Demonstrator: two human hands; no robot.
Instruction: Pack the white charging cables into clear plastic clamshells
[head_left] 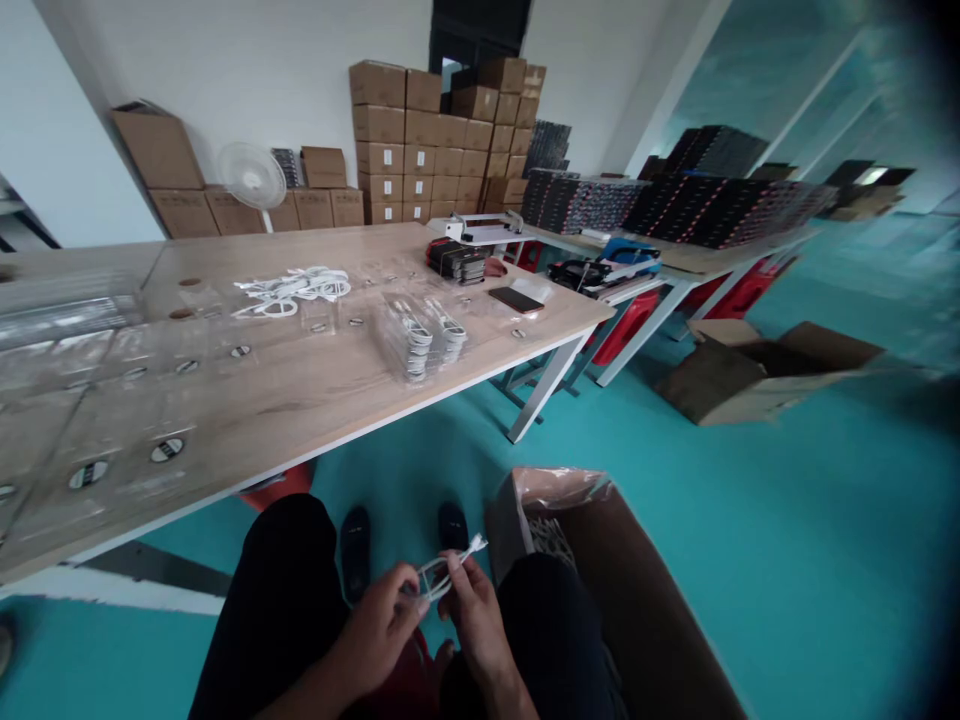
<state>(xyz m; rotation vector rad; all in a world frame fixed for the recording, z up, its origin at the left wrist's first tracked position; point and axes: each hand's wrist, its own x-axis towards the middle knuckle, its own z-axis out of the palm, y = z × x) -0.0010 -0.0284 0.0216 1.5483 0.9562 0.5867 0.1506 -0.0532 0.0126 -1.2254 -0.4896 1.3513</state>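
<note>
A looped white cable [435,580] is held between my two hands, low over my lap. My left hand [386,615] pinches one side of the loop. At its other side, my right hand [471,605] grips the cable close to its white plug end [476,545], which sticks out past the fingertips. Beside my right knee stands an open cardboard box [637,590] with more white cables [550,538] in it. On the table ahead, a loose heap of white cables [296,290] lies behind packed stacks of coiled cables [427,340] in clear plastic.
The wooden table [315,380] bears clear bags with round labels [166,450], a phone [516,299] and a banded dark stack [456,262]. A fan [252,176] and piled cartons [420,135] stand behind. Another open carton [750,370] sits on the floor at right.
</note>
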